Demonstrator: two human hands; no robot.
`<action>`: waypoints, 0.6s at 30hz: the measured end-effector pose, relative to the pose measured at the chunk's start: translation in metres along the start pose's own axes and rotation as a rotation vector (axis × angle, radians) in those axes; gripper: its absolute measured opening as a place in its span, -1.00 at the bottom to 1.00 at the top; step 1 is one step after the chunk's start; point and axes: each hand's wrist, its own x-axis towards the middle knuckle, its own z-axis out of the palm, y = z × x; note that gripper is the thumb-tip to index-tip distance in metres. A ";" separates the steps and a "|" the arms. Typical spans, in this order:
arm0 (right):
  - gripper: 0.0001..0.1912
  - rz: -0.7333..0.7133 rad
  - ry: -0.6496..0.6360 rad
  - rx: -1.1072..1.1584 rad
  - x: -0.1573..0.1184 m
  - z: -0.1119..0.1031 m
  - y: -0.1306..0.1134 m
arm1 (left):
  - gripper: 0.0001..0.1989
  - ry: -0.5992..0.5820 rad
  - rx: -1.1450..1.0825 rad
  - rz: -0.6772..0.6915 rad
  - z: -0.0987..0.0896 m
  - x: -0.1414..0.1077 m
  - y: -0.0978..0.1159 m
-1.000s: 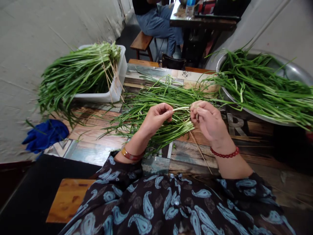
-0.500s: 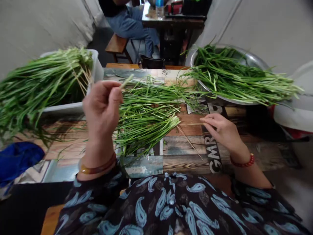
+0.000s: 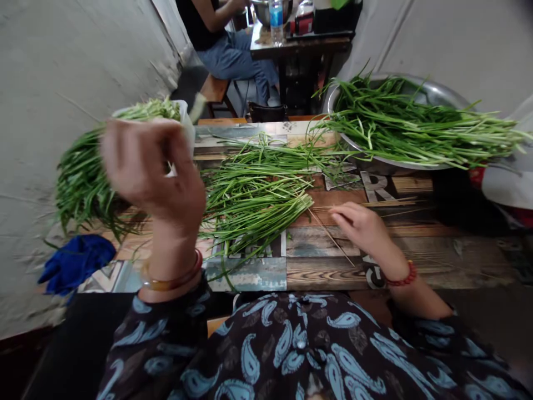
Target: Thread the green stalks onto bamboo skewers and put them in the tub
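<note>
Raised at the left, my left hand (image 3: 152, 166) is blurred; its fingers are curled and closed on a short pale stalk piece (image 3: 197, 108) that sticks out past the fingertips. My right hand (image 3: 361, 223) is low over the table, thumb and fingers pinched together at the thin straw strands (image 3: 377, 204). Between the hands lies a spread of long green stalks (image 3: 258, 191), their pale ends pointing right. Two thin straws (image 3: 333, 239) slant out from under those ends.
Behind my left hand, a white tub (image 3: 189, 130) holds leafy greens (image 3: 85, 172). A metal basin (image 3: 443, 94) at the right is heaped with green stalks. A blue cloth (image 3: 79, 262) lies at the left. Beyond, a person (image 3: 233, 53) sits by another table (image 3: 300, 47).
My left hand has moved left and up with the stalk piece. The right hand has shifted slightly left. The view has turned a little, so the tub and table appear farther right.
</note>
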 end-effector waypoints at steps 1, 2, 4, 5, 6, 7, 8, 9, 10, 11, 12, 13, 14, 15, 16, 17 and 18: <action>-0.77 -0.005 -0.042 -0.017 0.002 0.009 -0.007 | -0.79 0.002 0.014 0.099 0.010 -0.008 0.002; -0.78 -0.002 -0.077 -0.042 0.004 0.018 -0.013 | -0.86 -0.083 -0.029 0.141 0.021 -0.017 0.005; -0.81 0.027 -0.101 -0.097 0.009 0.031 -0.022 | -0.91 -0.299 -0.183 0.029 0.044 -0.037 0.012; -0.82 0.046 -0.096 -0.121 0.011 0.035 -0.024 | -0.92 -0.359 -0.261 -0.067 0.055 -0.047 0.015; -0.84 0.062 -0.083 -0.137 0.013 0.038 -0.025 | -0.92 -0.418 -0.319 -0.162 0.064 -0.055 0.018; -0.85 0.072 -0.069 -0.141 0.015 0.040 -0.025 | -0.89 -0.468 -0.379 -0.247 0.073 -0.062 0.020; -0.87 0.076 -0.057 -0.130 0.016 0.042 -0.025 | -0.86 -0.509 -0.438 -0.316 0.080 -0.067 0.021; -0.87 0.078 -0.048 -0.098 0.017 0.043 -0.023 | -0.82 -0.547 -0.490 -0.377 0.085 -0.070 0.021; -0.87 0.085 -0.035 -0.044 0.018 0.044 -0.022 | -0.79 -0.575 -0.537 -0.431 0.090 -0.072 0.021; -0.87 0.100 -0.015 0.028 0.018 0.046 -0.020 | -0.77 -0.597 -0.572 -0.482 0.093 -0.072 0.020; -0.87 0.127 0.010 0.114 0.018 0.047 -0.020 | -0.76 -0.610 -0.598 -0.531 0.095 -0.073 0.019; -0.88 0.164 0.042 0.205 0.018 0.049 -0.019 | -0.76 -0.617 -0.616 -0.577 0.096 -0.073 0.017; -0.88 0.204 0.074 0.296 0.017 0.052 -0.020 | -0.75 -0.625 -0.633 -0.615 0.096 -0.073 0.016; -0.89 0.238 0.100 0.381 0.016 0.054 -0.021 | -0.75 -0.638 -0.649 -0.645 0.096 -0.073 0.014; -0.89 0.261 0.117 0.454 0.016 0.056 -0.023 | -0.74 -0.659 -0.662 -0.671 0.096 -0.074 0.013; -0.89 0.269 0.121 0.516 0.015 0.057 -0.025 | -0.72 -0.689 -0.672 -0.691 0.096 -0.075 0.013; -0.89 0.264 0.118 0.561 0.015 0.058 -0.028 | -0.71 -0.727 -0.676 -0.705 0.097 -0.076 0.013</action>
